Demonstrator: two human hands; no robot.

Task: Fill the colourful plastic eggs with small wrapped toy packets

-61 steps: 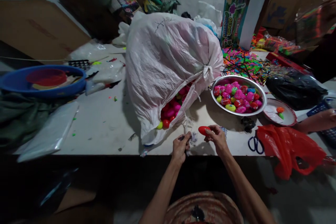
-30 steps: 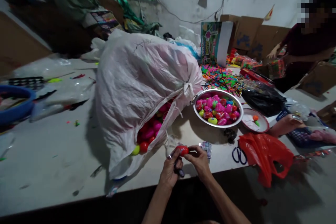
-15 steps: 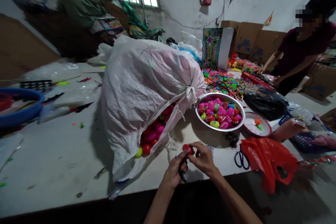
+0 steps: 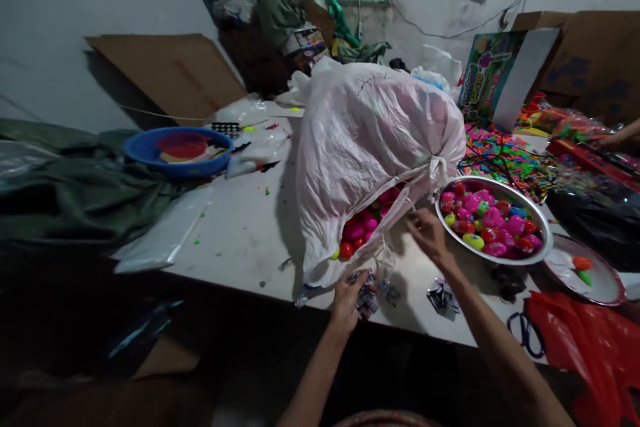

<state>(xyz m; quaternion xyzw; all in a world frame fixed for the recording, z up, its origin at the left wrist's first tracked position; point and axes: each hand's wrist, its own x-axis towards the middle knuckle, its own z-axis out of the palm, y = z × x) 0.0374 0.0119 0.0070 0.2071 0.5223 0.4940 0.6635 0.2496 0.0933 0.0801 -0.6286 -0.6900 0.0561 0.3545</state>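
Big white sack (image 4: 370, 120) sat on the counter (image 4: 235, 227), tied up on its R side, w/ a gap low in front showing plastic eggs (image 4: 357, 229), mostly pink & red. Just in front of the sack, at the counter's edge, the worker's L hand (image 4: 346, 300) was closed round a bunch of small printed packets (image 4: 367, 291). The R hand (image 4: 429, 235) was just R of the sack's gap, fingers loosely spread; a bit blurry, so couldn't tell if they touched anything. Close by the sack's R side: metal bowl (image 4: 545, 230) full of bright eggs (image 4: 493, 217). Also R of the sack, nearer the front, lay a pile of packets (image 4: 444, 297). Further R of it: scissors (image 4: 526, 333), red bag (image 4: 575, 347) & plate (image 4: 607, 288) w/ orange & green bits (image 4: 581, 263). Well L of the sack, a blue tub (image 4: 180, 169).
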